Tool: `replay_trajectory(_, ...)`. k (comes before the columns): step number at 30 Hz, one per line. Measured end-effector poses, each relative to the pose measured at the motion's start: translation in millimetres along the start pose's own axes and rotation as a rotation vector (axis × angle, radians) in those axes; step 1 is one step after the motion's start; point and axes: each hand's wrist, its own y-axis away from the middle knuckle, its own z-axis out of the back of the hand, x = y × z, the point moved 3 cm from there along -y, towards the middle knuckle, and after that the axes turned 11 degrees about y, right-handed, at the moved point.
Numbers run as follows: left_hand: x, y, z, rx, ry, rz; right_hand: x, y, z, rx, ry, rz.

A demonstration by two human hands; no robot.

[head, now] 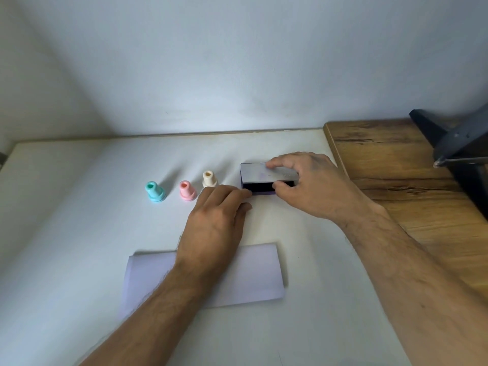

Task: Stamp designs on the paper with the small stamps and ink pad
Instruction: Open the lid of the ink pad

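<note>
Nearest lies a pale lilac folded paper sheet (250, 276) on the white table (66, 220), partly under the left forearm. Behind it the left hand (216, 220) presses its fingertips at the dark ink pad box (260, 191), while the right hand (314, 186) pinches its grey lid (261, 174), apparently half raised. Left of the box stand a cream stamp (209, 179), a pink stamp (187, 191) and a teal stamp (154, 191), all upright in a row.
</note>
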Motion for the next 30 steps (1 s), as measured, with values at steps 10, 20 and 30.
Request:
replay_trajectory(10,-1.4,0.4,1.4,0.02,-0.026,-0.011,2.7,-2.9,7.7,-0.089,-0.012,0.001)
replay_trajectory(20,-0.7,-1.2,-0.1,0.041,-0.041,-0.005,6.8,-26.4,18.6,-0.19,0.058,-0.003)
replay_trajectory(30,2.8,0.1,-3.0,-0.017,-0.065,-0.036,4.3,-63.2,15.0,-0.056,0.038,-0.029)
